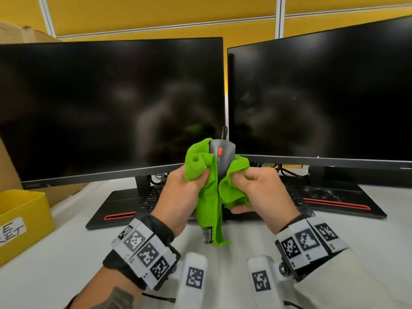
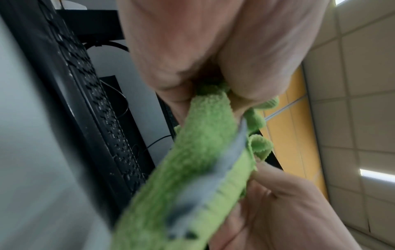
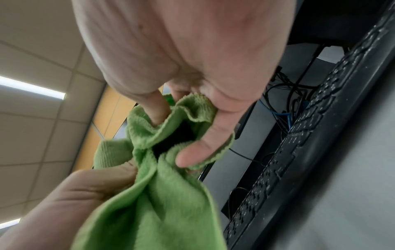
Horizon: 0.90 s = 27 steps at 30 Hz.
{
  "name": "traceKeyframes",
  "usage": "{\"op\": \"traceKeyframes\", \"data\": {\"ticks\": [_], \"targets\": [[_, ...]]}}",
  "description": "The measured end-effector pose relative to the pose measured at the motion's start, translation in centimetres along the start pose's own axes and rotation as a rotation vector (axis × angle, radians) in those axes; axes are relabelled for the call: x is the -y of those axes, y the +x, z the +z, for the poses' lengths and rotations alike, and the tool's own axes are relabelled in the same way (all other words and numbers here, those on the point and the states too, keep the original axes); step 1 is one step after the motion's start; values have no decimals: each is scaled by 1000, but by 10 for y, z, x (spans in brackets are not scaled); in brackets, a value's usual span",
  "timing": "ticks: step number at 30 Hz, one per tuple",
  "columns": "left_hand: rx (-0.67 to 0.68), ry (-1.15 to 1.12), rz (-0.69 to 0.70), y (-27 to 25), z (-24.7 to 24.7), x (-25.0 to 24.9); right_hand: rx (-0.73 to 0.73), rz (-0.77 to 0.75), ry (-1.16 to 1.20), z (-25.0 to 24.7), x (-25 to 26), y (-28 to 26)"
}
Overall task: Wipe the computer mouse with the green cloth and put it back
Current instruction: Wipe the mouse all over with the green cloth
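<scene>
**Mid-wipe: mouse held up in cloth, both hands working it**

Nearest, over the near edge of the desk, the tail of the green cloth is hanging free, its black label dangling. Above it, both hands are raised off the desk. The left hand is bunching a fold of cloth, fingers curled round it and thumb pinching on top. The right hand is pinching the other fold between thumb and fingertips; the right wrist view is showing fingers tucked into the folds around a dark gap.

Between the hands the computer mouse is sitting wrapped on both sides, its grey top and orange wheel showing, cable running up and away. It is off the desk, in front of the gap between the two dark monitors.

Beyond the hands, a black keyboard is lying toward the far edge, under the monitors.

Step, as judged: wiping is under way, putting back is not yet done. Next likely calls for rubbing the sides and underside, then freeing the mouse from the cloth and setting it on the desk without snagging the cable.
</scene>
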<state>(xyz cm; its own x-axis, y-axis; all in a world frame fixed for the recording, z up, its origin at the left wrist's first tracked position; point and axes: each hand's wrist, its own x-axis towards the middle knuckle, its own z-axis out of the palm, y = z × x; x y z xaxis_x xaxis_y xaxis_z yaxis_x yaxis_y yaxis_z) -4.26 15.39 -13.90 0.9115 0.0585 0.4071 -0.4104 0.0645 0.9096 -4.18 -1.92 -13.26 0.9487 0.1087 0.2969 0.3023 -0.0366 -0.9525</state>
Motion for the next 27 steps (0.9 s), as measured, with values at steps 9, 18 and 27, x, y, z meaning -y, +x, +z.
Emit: {"op": "traceKeyframes", "data": {"ticks": [9,18,27], "targets": [[211,2,33,-7,4,0,-11,48,18,0,5,-2],[237,84,67,-9,6,-3,-194,6,35,1,7,-6],[237,116,137,-9,6,-6,-158,-51,53,3,11,-8]]}}
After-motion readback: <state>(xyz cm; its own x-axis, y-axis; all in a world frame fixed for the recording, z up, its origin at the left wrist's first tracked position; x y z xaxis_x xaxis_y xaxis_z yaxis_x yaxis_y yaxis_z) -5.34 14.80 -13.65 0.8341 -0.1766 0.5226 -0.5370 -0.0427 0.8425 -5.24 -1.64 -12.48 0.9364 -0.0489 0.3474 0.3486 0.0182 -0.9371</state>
